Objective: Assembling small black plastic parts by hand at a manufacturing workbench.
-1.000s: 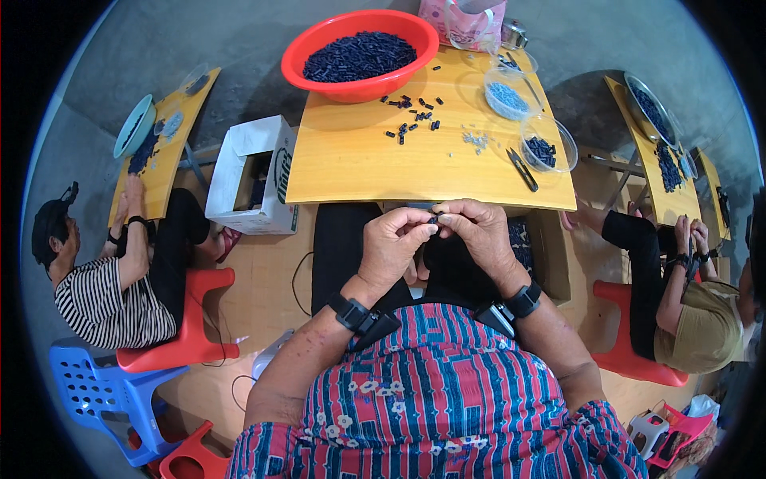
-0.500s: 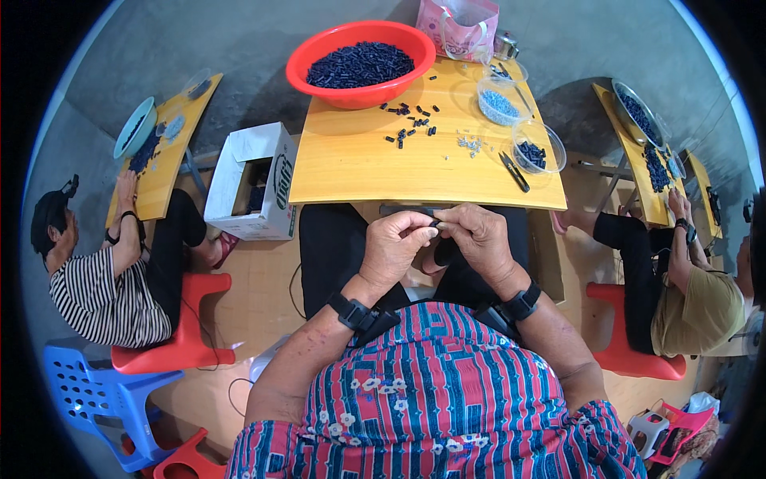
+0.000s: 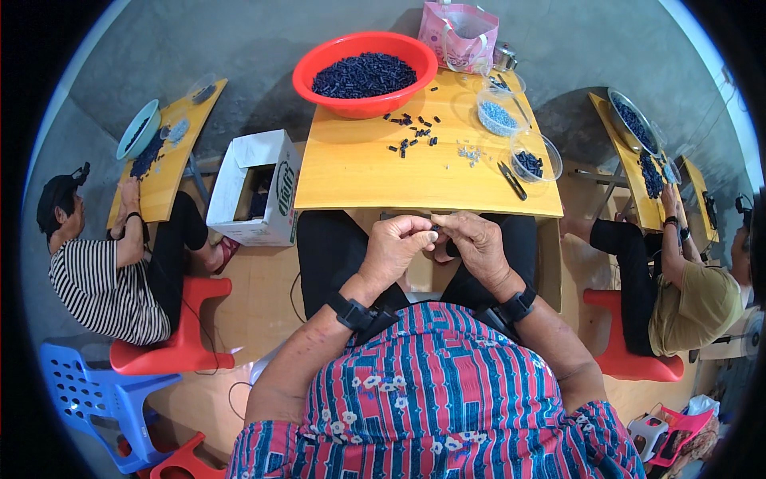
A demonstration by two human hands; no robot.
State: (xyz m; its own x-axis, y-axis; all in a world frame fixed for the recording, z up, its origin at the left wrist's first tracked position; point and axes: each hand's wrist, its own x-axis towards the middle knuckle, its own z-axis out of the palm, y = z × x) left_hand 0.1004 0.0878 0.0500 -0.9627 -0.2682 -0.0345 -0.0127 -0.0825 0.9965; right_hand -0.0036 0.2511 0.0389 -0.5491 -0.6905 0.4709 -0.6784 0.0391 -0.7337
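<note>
from where i stand, the person's left hand [image 3: 395, 247] has thumb and forefinger pressed together on a tiny, dark, stubby piece [image 3: 435, 227], and the right hand [image 3: 476, 243] pinches it from the other side. the piece sits between the two sets of fingertips, just off the near edge of the yellow wooden table [image 3: 351, 180], above the lap. its finer shape is too hidden for me to make out.

i'd judge it light and fairly stiff, probably smooth plastic, so more likely to slip away than to break. best held by its sides, near the ends, with fingertips only and a gentle squeeze.

on the table lie loose dark blue-black cylinders [image 3: 413, 142], small pale grey bits [image 3: 469, 152] and black-handled metal snips [image 3: 512, 182]. the snips lie beside a clear round plastic tub [image 3: 556, 160] of dark pieces, nearer the right hand than the wide red plastic basin [image 3: 303, 84], which is heaped with dark cylinders.
</note>
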